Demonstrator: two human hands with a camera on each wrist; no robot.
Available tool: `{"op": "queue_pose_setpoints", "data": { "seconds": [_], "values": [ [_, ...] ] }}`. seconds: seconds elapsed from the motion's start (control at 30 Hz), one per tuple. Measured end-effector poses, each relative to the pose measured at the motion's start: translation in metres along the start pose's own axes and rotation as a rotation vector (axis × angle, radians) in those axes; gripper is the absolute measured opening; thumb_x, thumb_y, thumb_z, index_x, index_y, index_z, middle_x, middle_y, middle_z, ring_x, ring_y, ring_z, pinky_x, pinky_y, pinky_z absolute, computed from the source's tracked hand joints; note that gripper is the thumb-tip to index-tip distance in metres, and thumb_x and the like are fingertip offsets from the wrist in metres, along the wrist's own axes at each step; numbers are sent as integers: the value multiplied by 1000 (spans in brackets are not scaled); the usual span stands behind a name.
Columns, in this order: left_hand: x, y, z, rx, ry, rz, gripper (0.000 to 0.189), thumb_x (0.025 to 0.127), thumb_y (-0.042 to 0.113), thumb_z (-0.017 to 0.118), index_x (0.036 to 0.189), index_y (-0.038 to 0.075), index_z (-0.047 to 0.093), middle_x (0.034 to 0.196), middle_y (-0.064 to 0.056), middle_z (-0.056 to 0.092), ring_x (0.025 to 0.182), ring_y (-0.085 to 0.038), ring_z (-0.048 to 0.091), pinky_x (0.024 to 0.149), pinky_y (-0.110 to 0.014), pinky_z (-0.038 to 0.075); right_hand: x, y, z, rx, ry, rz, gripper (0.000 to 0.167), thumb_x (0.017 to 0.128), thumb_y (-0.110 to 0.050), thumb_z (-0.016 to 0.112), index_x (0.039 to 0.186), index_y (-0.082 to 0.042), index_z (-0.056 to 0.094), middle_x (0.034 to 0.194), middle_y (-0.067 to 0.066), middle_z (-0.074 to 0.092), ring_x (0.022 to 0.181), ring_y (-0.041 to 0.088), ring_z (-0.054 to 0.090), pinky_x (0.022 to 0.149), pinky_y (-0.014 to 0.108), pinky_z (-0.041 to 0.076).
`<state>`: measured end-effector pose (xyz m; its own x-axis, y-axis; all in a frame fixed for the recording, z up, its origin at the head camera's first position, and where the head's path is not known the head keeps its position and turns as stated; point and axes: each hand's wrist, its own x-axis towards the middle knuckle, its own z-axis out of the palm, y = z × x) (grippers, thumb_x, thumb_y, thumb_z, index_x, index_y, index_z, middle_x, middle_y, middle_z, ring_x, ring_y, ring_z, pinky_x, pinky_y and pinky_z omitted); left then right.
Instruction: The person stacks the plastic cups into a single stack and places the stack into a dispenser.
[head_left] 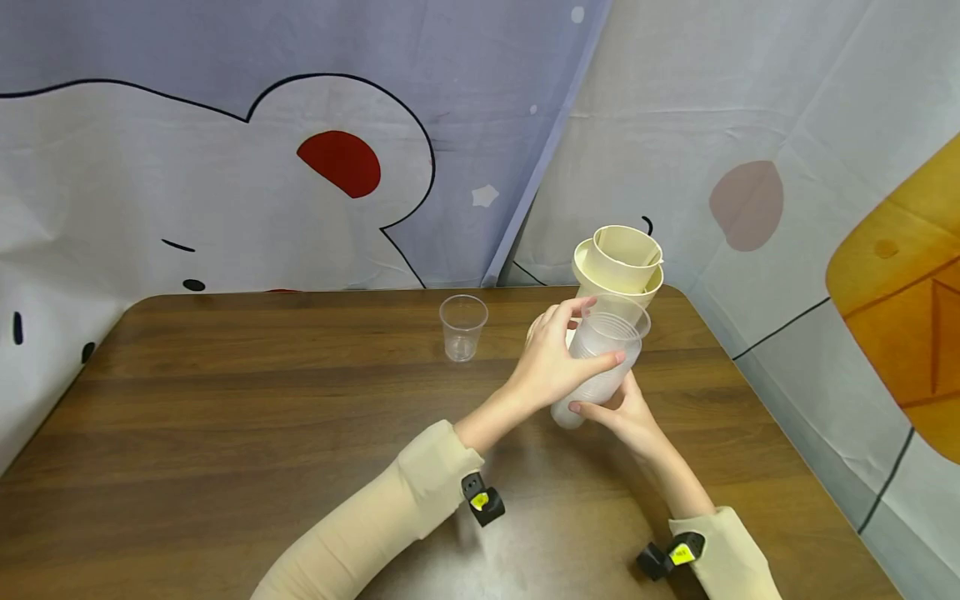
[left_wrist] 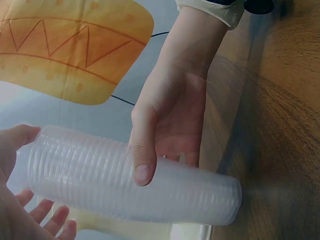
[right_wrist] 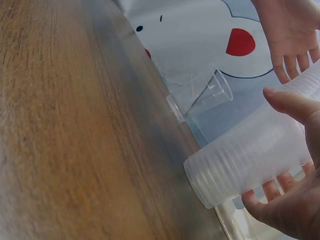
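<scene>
A long stack of clear plastic cups [head_left: 600, 358] is held tilted above the table, mouth end away from me. My left hand [head_left: 551, 358] grips the stack near its rim end, thumb on one side and fingers on the other. Lower down, my right hand [head_left: 630, 421] holds it between thumb and fingers; in the right wrist view the fingers [right_wrist: 272, 192] curl beneath the cups. To the left, a single clear plastic cup [head_left: 462, 329] stands upright on the table, also visible as a clear cup [right_wrist: 202, 97] in the right wrist view.
Cream-coloured round containers [head_left: 621, 254], one set in another, stand at the table's back right corner, just behind the stack. The brown wooden table [head_left: 262, 433] ends at a printed cloth backdrop [head_left: 225, 200] behind and on the right.
</scene>
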<state>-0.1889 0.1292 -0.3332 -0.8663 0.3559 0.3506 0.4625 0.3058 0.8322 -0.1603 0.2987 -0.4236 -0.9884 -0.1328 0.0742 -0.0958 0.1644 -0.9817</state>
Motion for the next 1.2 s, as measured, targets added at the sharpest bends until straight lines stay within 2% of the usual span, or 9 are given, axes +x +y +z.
{"op": "queue_pose_setpoints", "data": {
  "seconds": [0.3,0.53,0.87,1.2],
  "values": [
    [-2,0,-1,-19,-21,-32,71,77,36,78,138,19,47,125,-2,59,119,-20,50,102,-35,38,1,2,0,9,0,2,79,81,-3,71,142,-23,25,133,0,42,114,12,55,91,25,49],
    [-3,-1,-1,-37,-22,-24,73,75,35,79,138,17,47,125,-3,59,119,-21,50,96,-30,42,2,3,0,8,5,5,78,81,-3,71,141,-23,26,132,-1,43,113,10,56,91,25,49],
    [-4,-1,-1,-63,-41,-45,81,71,37,82,140,19,43,130,2,56,113,-13,53,92,-26,45,1,3,1,6,18,-6,78,81,-2,71,141,-23,27,131,-1,45,112,9,56,90,23,49],
    [-2,-1,0,-20,-5,-42,69,76,39,78,136,22,48,127,2,58,117,-16,52,98,-33,42,1,3,1,4,20,-23,76,81,0,70,141,-21,28,129,-2,45,110,9,57,88,22,49]
  ]
}}
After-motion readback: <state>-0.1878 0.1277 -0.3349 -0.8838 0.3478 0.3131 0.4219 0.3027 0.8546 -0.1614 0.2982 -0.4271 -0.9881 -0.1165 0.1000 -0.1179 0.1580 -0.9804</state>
